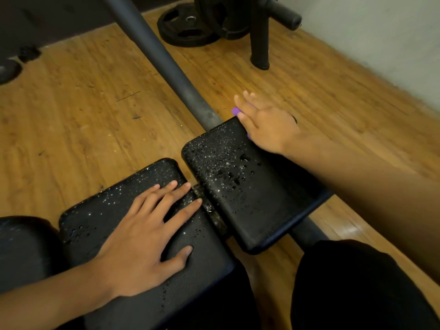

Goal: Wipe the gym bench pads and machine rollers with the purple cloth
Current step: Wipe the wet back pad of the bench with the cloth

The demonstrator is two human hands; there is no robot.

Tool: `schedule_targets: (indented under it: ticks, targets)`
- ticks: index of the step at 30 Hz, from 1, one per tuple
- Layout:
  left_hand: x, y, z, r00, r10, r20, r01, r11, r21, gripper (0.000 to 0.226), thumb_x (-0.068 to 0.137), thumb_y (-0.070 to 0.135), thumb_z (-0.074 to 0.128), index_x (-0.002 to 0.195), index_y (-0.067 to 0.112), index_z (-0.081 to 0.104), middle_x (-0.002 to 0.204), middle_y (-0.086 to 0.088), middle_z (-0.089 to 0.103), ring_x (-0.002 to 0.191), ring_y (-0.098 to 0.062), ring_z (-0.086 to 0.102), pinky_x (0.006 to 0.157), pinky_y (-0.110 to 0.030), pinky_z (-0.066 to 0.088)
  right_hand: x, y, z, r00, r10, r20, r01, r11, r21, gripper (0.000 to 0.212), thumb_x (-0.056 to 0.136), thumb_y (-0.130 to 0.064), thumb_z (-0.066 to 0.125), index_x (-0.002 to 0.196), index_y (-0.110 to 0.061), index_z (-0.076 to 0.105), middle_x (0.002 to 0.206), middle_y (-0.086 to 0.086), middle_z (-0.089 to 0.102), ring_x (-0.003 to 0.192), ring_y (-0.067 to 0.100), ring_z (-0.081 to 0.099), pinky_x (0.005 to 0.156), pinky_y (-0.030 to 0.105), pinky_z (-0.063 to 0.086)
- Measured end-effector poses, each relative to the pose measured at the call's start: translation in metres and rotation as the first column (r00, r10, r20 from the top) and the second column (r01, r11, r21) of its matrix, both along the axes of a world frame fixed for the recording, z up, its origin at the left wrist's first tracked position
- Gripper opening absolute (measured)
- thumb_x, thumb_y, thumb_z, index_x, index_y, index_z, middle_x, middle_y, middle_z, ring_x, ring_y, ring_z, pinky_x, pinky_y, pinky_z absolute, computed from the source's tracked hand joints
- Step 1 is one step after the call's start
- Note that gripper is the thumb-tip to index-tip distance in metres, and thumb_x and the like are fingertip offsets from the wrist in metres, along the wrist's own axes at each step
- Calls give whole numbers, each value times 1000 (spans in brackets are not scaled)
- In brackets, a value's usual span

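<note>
The wooden floor (83, 96) fills most of the view and runs under and all round the far pad (257, 198), a black cushioned bench pad speckled with water drops, thickest across its upper and middle face. Just beside the far pad, on its left and nearer the person, lies the near pad (100, 217), also black and wet with drops; a narrow gap with a bit of metal frame parts the two. Further left of the far pad, past the near pad, a third dark cushion (21, 246) shows at the edge of the view. Below and right of the far pad is the person's dark-clothed leg (357, 289). A thick dark metal bar (164, 60) meets the far pad's top edge and slants up and away to the left. Well beyond the far pad, black weight plates (188, 29) rest on the floor against a rack post (259, 36).

The left hand (147, 239) rests palm-down on the near pad, its fingers straight and spread, the fingertips reaching that pad's edge facing the far pad. The right hand (264, 122) lies on the far pad's upper right corner, somewhat blurred, with its fingers stretched out and slightly apart, pressing down flat. The purple cloth (235, 111) sits under this hand at that corner; only a small fold shows beside the fingers and a sliver by the thumb.
</note>
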State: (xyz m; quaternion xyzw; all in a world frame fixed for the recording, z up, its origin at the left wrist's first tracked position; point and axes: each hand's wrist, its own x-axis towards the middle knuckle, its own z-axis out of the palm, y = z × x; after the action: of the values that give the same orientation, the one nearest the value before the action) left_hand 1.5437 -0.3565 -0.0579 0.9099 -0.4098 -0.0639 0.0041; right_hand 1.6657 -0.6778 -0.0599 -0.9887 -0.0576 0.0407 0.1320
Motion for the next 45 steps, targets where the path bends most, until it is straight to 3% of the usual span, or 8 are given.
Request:
schedule_targets:
  ticks: [9, 16, 23, 28, 33, 37, 40, 45]
  targets:
    - [2, -7, 3, 999, -3, 41, 4, 1000, -25, 77, 92, 63, 48, 158, 25, 40, 164, -8, 37, 152, -32, 33, 122, -48, 17, -131, -51, 21, 999, 32, -30, -32, 999, 17, 61, 105, -51, 19, 162, -31, 17, 171, -6, 3, 157, 7, -1, 122, 17, 1]
    - [1, -1, 0, 1000, 5, 5, -5, 1000, -26, 75, 94, 62, 46, 159, 25, 39, 164, -7, 35, 153, -31, 28, 125, -44, 13, 1, -20, 3, 996, -85, -35, 88, 994, 69, 54, 111, -44, 27, 163, -33, 18, 172, -1, 13, 153, 26, 27, 120, 37, 28]
    - [-1, -6, 5, 1000, 6, 29, -5, 999, -32, 78, 91, 63, 49, 158, 26, 39, 165, -7, 36, 153, -31, 31, 124, -47, 16, -146, -62, 22, 999, -20, -26, 23, 994, 108, 62, 102, -50, 26, 160, -32, 20, 170, -6, 11, 152, 8, 23, 122, 27, 24]
    - [-2, -3, -2, 999, 10, 33, -9, 1000, -27, 78, 90, 63, 49, 158, 25, 41, 163, -7, 37, 152, -32, 33, 122, -48, 19, -82, -39, 8, 1000, -11, -18, 10, 999, -36, 69, 99, -57, 13, 164, -33, 12, 172, -4, 3, 142, 34, 45, 111, 40, 42]
    - [1, -4, -1, 1000, 8, 8, -8, 1000, -19, 77, 92, 64, 48, 159, 27, 38, 165, -6, 35, 154, -30, 29, 124, -45, 15, 20, -12, 1, 999, -50, 6, 50, 998, -31, 56, 111, -44, 25, 163, -23, 23, 170, 0, 19, 151, 28, 31, 117, 42, 35]
    - [-2, -3, 2, 1000, 4, 18, -4, 1000, 5, 78, 92, 64, 48, 159, 27, 39, 165, -6, 36, 153, -31, 30, 125, -44, 12, -62, -24, -2, 991, 42, 127, -31, 996, -85, 61, 110, -43, 25, 157, -7, 37, 164, 17, 31, 151, 32, 32, 123, 30, 13]
    - [1, -5, 5, 999, 6, 38, -7, 1000, 4, 78, 91, 65, 48, 159, 27, 39, 165, -6, 36, 153, -31, 31, 123, -46, 14, -137, -44, 2, 975, 78, 210, -43, 985, -167, 60, 106, -39, 29, 150, -2, 48, 156, 20, 44, 148, 31, 35, 124, 33, 15]
    - [2, -5, 1, 998, -1, 63, 1, 1000, -3, 77, 90, 63, 48, 156, 24, 43, 162, -9, 40, 150, -33, 36, 121, -49, 19, -120, -37, -2, 988, 86, 132, -62, 983, -173, 66, 106, -45, 17, 158, -8, 36, 164, 15, 32, 154, 28, 22, 126, 33, 8]
